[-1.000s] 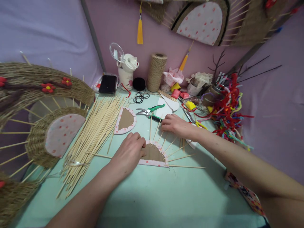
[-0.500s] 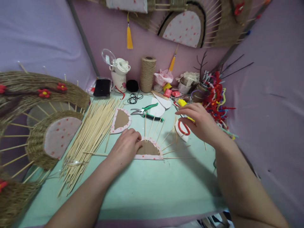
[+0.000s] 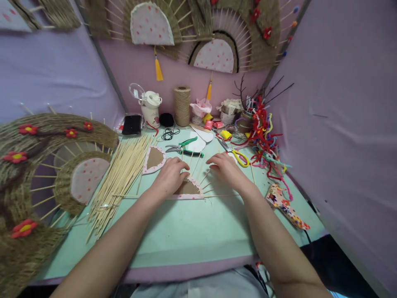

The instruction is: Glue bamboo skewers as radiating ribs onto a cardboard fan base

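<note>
A half-round cardboard piece (image 3: 190, 188) lies flat on the table, edged with white-and-pink spotted fabric. Thin wooden sticks (image 3: 208, 185) fan out from its curved edge. My left hand (image 3: 170, 176) rests over its left part, thumb and fingers closed on it. My right hand (image 3: 226, 169) hovers just above the sticks on the right, its fingers bent with a gap at the thumb; I see nothing between them. A second, similar cardboard piece (image 3: 156, 158) lies behind my left hand. Pruning shears (image 3: 186, 147) with green handles lie beyond the sticks.
A pile of long wooden sticks (image 3: 124, 174) covers the left of the table. Yellow-handled scissors (image 3: 240, 158) and a glue gun (image 3: 287, 207) in flowered covering lie on the right. A twine spool (image 3: 182, 106) and a white mug (image 3: 151, 111) stand at the back. A woven fan (image 3: 66, 188) leans at left.
My right hand has come left and down, from over the red loop and scissors to beside the sticks. My left hand stays on the cardboard piece. The camera view has shifted, showing the glue gun.
</note>
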`<state>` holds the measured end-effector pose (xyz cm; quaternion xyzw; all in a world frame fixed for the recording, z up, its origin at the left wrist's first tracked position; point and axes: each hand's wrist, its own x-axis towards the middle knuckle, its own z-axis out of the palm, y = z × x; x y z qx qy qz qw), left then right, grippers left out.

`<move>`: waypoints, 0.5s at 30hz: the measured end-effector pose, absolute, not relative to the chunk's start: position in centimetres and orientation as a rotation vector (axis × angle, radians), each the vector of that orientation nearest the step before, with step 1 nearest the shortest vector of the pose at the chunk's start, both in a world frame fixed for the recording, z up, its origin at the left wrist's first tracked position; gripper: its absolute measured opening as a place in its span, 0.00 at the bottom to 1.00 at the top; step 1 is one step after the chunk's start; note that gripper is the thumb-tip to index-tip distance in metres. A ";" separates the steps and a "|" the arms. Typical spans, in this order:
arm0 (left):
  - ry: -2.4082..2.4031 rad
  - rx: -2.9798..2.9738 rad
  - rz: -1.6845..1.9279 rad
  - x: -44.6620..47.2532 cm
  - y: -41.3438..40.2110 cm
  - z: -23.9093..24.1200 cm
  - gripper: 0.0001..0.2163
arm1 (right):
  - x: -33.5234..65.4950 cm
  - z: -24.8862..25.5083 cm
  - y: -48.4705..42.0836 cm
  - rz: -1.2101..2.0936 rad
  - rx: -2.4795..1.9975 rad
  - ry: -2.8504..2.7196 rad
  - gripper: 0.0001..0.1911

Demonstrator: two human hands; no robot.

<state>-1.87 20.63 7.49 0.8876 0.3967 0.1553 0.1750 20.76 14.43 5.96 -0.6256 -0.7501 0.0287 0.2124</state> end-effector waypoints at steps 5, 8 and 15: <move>1.182 2.515 0.422 -0.4 21.4 6.9 0.11 | 18.9 5.6 16.7 0.191 -1.684 -2.278 0.11; 1.183 2.529 0.461 -0.4 21.6 5.9 0.11 | 18.8 5.0 16.9 0.226 -1.674 -2.298 0.09; 1.244 2.514 0.529 -1.0 21.6 4.7 0.10 | 18.9 4.3 17.1 0.264 -1.657 -2.277 0.04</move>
